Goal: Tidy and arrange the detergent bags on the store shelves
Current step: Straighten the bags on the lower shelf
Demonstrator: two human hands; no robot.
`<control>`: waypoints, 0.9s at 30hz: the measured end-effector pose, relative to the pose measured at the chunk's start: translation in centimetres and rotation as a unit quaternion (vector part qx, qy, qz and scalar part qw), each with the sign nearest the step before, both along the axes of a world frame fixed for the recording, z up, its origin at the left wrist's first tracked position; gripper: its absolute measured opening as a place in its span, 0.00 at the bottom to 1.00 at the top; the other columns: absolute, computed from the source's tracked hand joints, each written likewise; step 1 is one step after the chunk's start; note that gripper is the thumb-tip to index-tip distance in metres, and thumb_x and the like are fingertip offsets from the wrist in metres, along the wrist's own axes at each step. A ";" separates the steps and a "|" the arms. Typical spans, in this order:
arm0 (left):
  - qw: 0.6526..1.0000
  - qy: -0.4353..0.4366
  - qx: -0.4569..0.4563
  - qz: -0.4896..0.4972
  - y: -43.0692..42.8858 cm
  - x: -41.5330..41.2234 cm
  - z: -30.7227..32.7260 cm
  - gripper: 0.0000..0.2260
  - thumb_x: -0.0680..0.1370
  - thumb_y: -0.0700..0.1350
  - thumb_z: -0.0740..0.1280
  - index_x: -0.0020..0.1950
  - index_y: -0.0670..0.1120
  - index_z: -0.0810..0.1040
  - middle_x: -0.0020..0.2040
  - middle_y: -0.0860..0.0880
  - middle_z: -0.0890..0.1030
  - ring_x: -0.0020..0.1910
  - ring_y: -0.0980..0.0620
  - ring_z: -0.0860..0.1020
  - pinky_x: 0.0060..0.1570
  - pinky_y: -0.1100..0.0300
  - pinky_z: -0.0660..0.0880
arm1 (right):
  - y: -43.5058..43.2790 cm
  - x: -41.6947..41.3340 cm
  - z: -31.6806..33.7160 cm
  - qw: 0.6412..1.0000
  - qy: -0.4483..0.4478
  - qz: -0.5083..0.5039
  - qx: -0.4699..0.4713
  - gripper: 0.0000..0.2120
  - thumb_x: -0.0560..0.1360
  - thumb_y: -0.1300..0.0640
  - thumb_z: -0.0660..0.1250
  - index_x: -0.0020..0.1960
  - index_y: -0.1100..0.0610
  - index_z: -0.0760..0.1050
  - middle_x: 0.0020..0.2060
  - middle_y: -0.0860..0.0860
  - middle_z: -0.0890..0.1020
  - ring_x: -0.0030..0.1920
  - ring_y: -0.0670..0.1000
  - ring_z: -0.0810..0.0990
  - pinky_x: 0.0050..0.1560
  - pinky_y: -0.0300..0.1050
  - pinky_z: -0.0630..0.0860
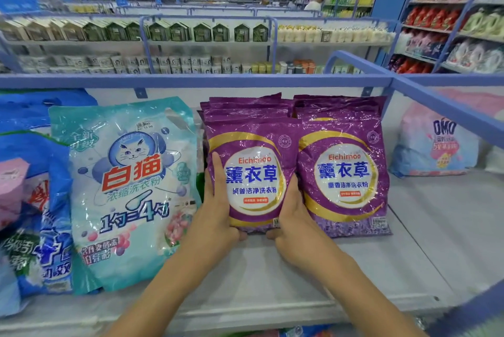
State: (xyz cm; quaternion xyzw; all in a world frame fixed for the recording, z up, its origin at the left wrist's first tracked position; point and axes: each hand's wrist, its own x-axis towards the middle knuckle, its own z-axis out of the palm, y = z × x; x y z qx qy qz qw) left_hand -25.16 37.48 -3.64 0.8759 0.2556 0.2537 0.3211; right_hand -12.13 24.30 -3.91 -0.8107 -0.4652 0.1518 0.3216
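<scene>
On shelf (272,268): left hand (215,211), right hand (294,216) hold glossy crinkled purple bag (253,173).

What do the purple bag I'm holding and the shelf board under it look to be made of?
The purple bag: thin glossy plastic film, judging by its crinkles and bright glare streaks. The shelf board: probably painted sheet metal, pale, smooth and matte with a straight folded front edge, though laminate is possible.
</scene>
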 end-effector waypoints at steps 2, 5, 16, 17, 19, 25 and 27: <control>1.000 -0.003 -0.016 -0.005 0.3 0.4 0.1 0.69 0.65 0.39 0.81 0.74 0.63 0.22 0.83 0.55 0.42 0.67 0.67 0.58 0.58 0.74 0.65 | 0.1 0.0 0.3 1.000 0.025 0.000 0.004 0.59 0.75 0.67 0.69 0.77 0.45 0.21 0.79 0.40 0.43 0.80 0.47 0.51 0.77 0.49 0.64; 1.000 -0.019 -0.002 0.019 -0.8 0.5 0.2 0.67 0.65 0.44 0.80 0.76 0.60 0.23 0.83 0.51 0.45 0.70 0.65 0.60 0.63 0.67 0.65 | -0.3 -0.2 0.4 0.998 0.056 -0.003 0.013 0.58 0.76 0.67 0.69 0.77 0.46 0.21 0.81 0.43 0.40 0.81 0.49 0.51 0.78 0.49 0.62; 0.998 -0.015 -0.028 0.046 -2.5 1.1 -1.1 0.61 0.72 0.44 0.79 0.72 0.62 0.24 0.81 0.43 0.47 0.78 0.47 0.60 0.65 0.61 0.63 | -0.2 -0.8 -1.0 0.998 -0.006 -0.055 -0.008 0.48 0.76 0.66 0.66 0.81 0.55 0.34 0.81 0.53 0.55 0.77 0.56 0.66 0.72 0.51 0.70; 0.998 -0.012 -0.027 0.052 -2.4 1.3 -1.0 0.61 0.72 0.45 0.79 0.73 0.63 0.25 0.81 0.43 0.47 0.78 0.46 0.60 0.67 0.58 0.64 | 0.1 -0.6 -0.9 0.999 -0.007 -0.052 -0.008 0.47 0.76 0.67 0.66 0.81 0.57 0.35 0.81 0.54 0.55 0.77 0.56 0.65 0.72 0.51 0.70; 0.998 -0.004 -0.029 0.061 -2.3 1.5 -0.8 0.61 0.71 0.45 0.80 0.73 0.64 0.25 0.81 0.42 0.47 0.78 0.44 0.59 0.70 0.53 0.64 | 0.5 -0.4 -0.7 0.999 -0.013 -0.046 -0.009 0.46 0.76 0.67 0.65 0.81 0.59 0.36 0.81 0.55 0.54 0.77 0.57 0.64 0.72 0.52 0.70; 0.996 0.022 -0.033 0.081 -2.9 1.2 -0.3 0.62 0.70 0.47 0.80 0.76 0.65 0.28 0.82 0.42 0.44 0.75 0.37 0.67 0.69 0.47 0.68 | -0.6 -0.5 0.0 0.999 0.004 -0.043 0.025 0.48 0.76 0.63 0.71 0.82 0.53 0.42 0.79 0.52 0.61 0.75 0.54 0.67 0.70 0.54 0.73; 0.994 0.042 0.012 0.098 -3.7 0.9 -0.4 0.59 0.72 0.48 0.79 0.79 0.65 0.31 0.82 0.40 0.40 0.74 0.31 0.67 0.66 0.42 0.71 | -2.7 -0.7 0.8 0.996 -0.044 -0.057 0.049 0.42 0.75 0.59 0.73 0.81 0.49 0.53 0.74 0.48 0.68 0.72 0.50 0.69 0.67 0.51 0.75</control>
